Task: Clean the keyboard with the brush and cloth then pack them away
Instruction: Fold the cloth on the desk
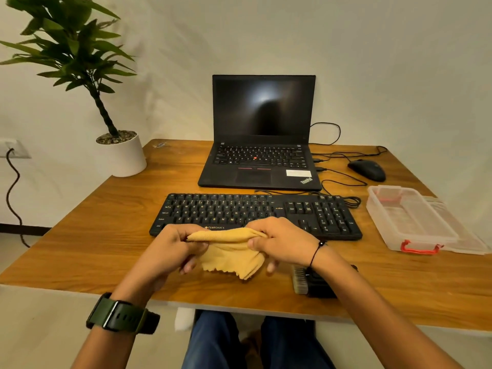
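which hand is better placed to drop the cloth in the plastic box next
Right, probably. Both hands pinch the yellow cloth, but the open clear box sits at the table's right edge, on the right hand's side. The left hand would have to cross over.

Soft yellow cloth [231, 251], ribbed weave; matt black plastic keyboard [255, 213]; wood-grain surface [106, 230], slight sheen; clear plastic box [410, 222].
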